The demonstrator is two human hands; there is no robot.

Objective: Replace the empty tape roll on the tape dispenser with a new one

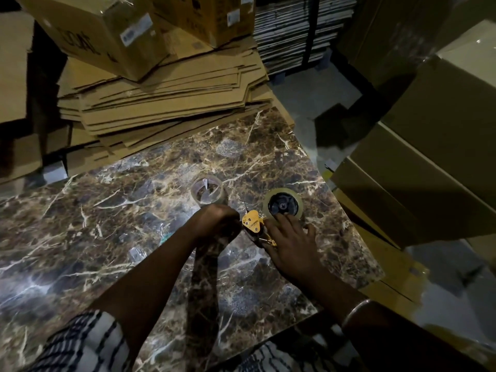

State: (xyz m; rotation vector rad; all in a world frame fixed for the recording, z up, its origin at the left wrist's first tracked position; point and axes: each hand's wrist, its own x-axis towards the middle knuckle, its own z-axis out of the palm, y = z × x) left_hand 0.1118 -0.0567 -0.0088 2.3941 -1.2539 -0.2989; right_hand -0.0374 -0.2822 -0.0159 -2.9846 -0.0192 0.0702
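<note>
The tape dispenser is lying on its side on the marble table, a full tape roll sitting on its hub. The right hand is pressing spread fingers onto it — the left hand is curling closed at the yellow head. An empty roll is standing just beyond.

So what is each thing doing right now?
Tape dispenser: lying on its side on the marble table.
New tape roll: seated on the dispenser's hub.
Clear empty roll: off the dispenser, standing alone on the table.
Left hand: closed at the dispenser's front end.
Right hand: open, fingers resting on the new roll.
</note>
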